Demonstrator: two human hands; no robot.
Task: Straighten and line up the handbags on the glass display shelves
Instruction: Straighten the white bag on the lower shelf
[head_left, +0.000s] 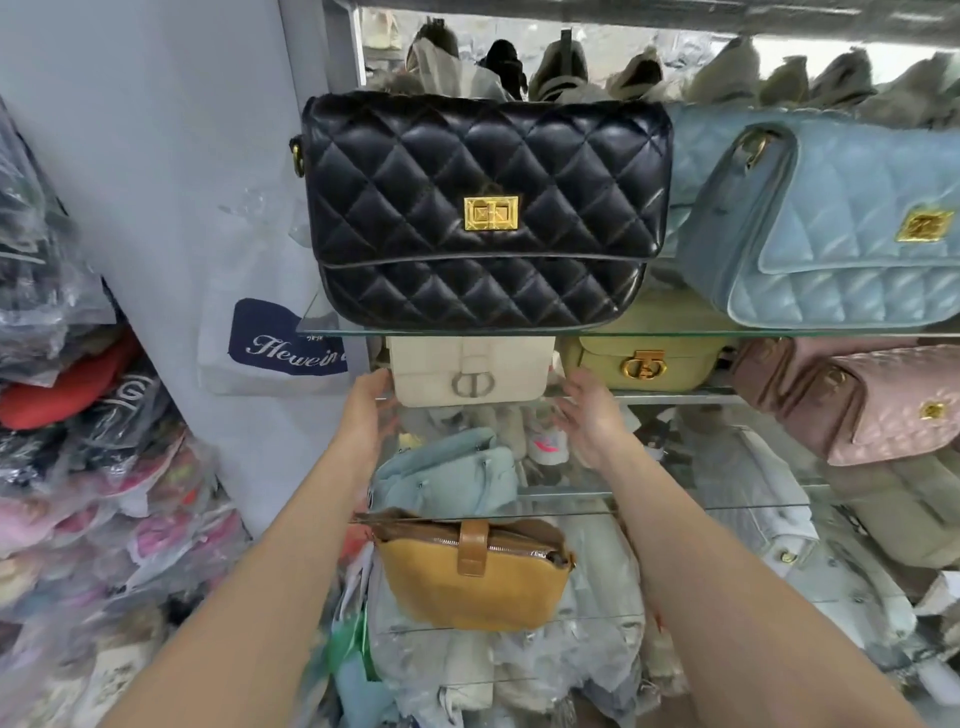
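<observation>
Flanking the cream handbag (470, 371), your two hands sit at its short ends, with both bare forearms stretched forward and upward from the bottom of the view. Your left hand (370, 410) stands palm inward at the bag's left edge, fingers straight and together, tips level with its lower corner. Whether they touch the bag cannot be told. Your right hand (592, 418) mirrors it on the right, fingers loosely spread and extended, holding nothing, reaching into the gap between the cream bag and the olive-green handbag (644, 364) beside it.

The cream bag stands upright on the second glass shelf (675, 399), boxy and smooth, with a dull silver round clasp on a centre strap. Its olive neighbour has the same boxy shape and a gold round clasp. Further right on a lower level, a pink quilted handbag (893, 405) sits angled, not square to the front.

On the top glass shelf (675, 331) above, a black quilted handbag (483, 208) faces forward, glossy leather in diamond stitching with a square gold turn-lock. Next to it a pale blue quilted handbag (841, 223) of the same cut is turned at a slant.

Below your hands, a light blue soft bag (447, 473) lies slumped, and a mustard suede-like bag (472, 582) with a tan leather tab and zip stands under it. Plastic-wrapped goods (78, 415) pile up at the left.
</observation>
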